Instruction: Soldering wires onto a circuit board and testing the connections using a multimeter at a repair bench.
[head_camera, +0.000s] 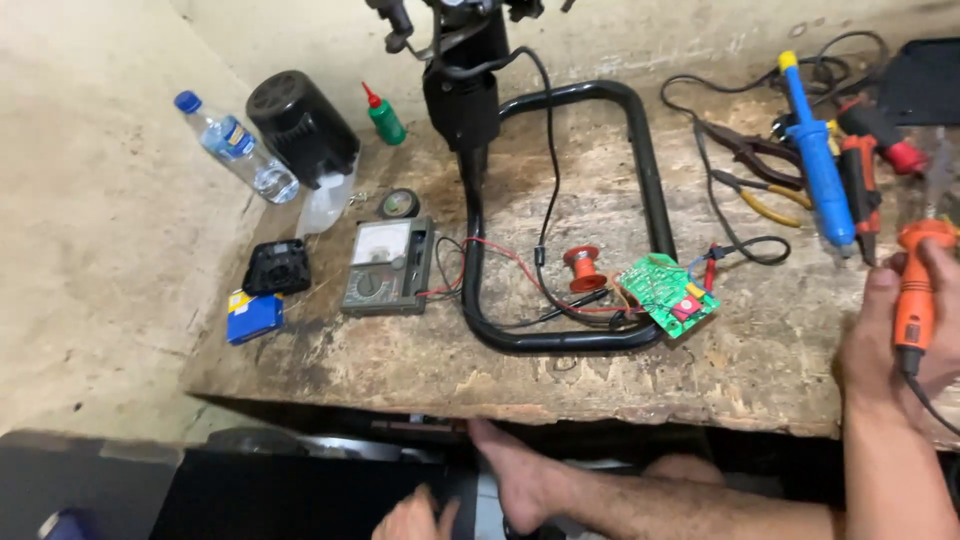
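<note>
One orange soldering iron (914, 300) inside right hand's (895, 345) grip.

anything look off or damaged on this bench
The green circuit board lies bare and tilted against the black tube frame, wires trailing. The right hand grips an orange soldering iron; the wooden bench is stained.

This is a small repair workshop for electrical things. The worn wooden bench (420, 370) is stained and scratched. To the left of the right hand (890, 340) lie a green circuit board (668, 295), a spool of solder wire (581, 268) and an analog multimeter (388, 268) with red and black leads. Just above this hand are pliers (755, 165), a blue desoldering pump (818, 160) and screwdrivers (865, 170). The wall (90, 200) is bare rough plaster.
</note>
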